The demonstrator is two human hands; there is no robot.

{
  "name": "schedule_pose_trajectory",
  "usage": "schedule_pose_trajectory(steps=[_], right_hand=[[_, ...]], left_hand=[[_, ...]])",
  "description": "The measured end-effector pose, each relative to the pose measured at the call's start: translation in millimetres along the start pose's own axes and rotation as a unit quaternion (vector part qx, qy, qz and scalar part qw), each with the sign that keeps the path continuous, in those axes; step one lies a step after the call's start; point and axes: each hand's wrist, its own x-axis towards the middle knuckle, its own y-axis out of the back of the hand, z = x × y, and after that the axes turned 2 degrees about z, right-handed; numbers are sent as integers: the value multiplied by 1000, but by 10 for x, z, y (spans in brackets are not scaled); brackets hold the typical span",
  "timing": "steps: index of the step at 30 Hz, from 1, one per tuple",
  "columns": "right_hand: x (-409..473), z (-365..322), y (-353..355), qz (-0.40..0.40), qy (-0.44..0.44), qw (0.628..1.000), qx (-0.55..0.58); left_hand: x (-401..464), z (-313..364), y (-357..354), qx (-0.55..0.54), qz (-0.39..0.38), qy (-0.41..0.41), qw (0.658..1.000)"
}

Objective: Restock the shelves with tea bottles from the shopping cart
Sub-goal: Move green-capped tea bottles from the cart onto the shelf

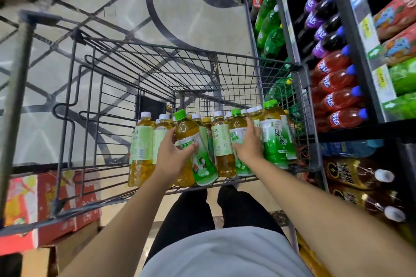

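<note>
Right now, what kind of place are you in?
Most likely a supermarket drinks aisle. A wire shopping cart holds tea bottles, and the shelves on the right carry rows of soda bottles behind yellow price tags.

One shopping cart (202,67) is sitting in the aisle, and two hands are showing: left hand (173,153), right hand (247,141). I'm counting three green-capped tea bottles (188,132) and roughly ten white-capped tea bottles (144,139), though the back ones are overlapping so that's fuzzy. On the shelves (351,36), four red soda bottles (337,81) with blue caps are lining up, plus about four purple ones (319,29).
</note>
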Motion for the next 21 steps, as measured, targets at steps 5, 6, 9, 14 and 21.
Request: schedule_pose_trajectory(steps=[5,6,9,14,21], right_hand=[[-109,-63,143,-17,14,992,123],[-138,-85,188,-18,20,990,140],[-256,-160,385,-14,40,982,186],[-576,-284,715,3,62,960,275],[-1168,-528,781,118,87,927,345]], left_hand=[[-14,133,45,-60,-19,13,998],[-15,180,71,-69,-22,6,997],[18,315,162,-101,-33,-17,994],[-16,604,305,-179,-89,-58,978],[-114,894,560,-183,-166,-149,957]])
